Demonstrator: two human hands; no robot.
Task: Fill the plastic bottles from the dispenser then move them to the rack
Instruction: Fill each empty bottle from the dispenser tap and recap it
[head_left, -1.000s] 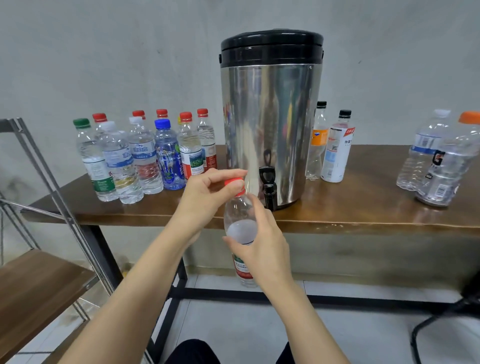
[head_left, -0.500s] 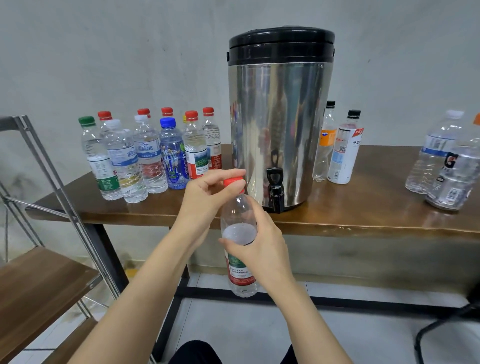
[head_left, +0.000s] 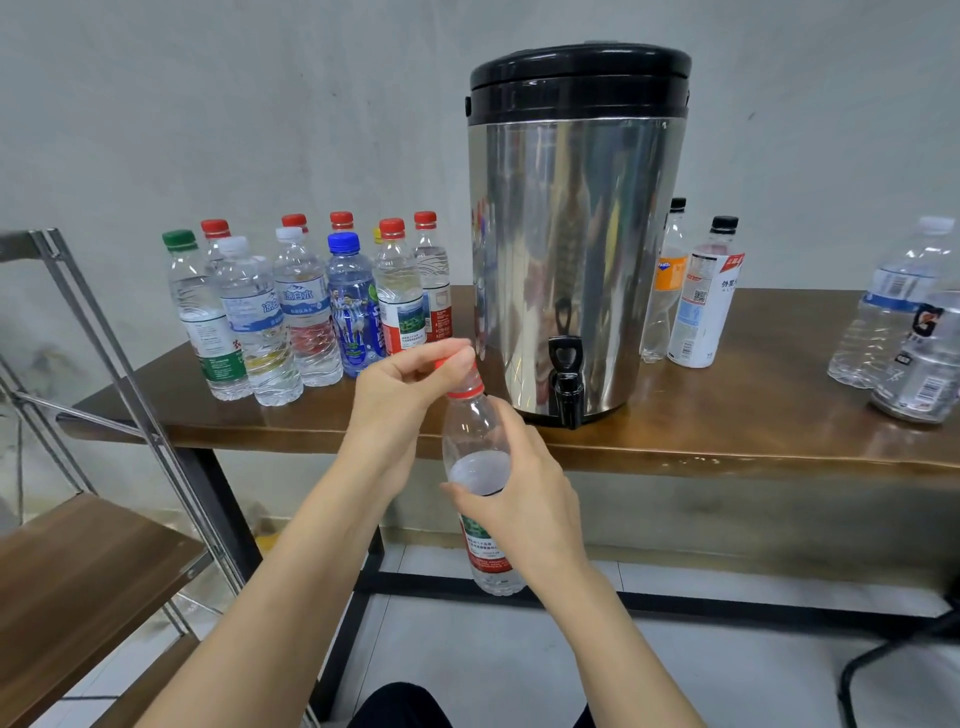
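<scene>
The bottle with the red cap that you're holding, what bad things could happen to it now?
1. The bottle hangs over the floor, in front of the table edge, held mainly by the right hand round its middle. If that grip slips, it would likely fall and splash.
2. The left hand pinches the red cap; I cannot tell if it is tight. There is water inside, so a loose cap might leak when the bottle is carried.

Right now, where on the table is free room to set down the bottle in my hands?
Widest bare patch: table top between the two black-capped bottles beside the dispenser and the bottles at the right edge. A narrow strip runs in front of the left bottle cluster, which is crowded.
</scene>
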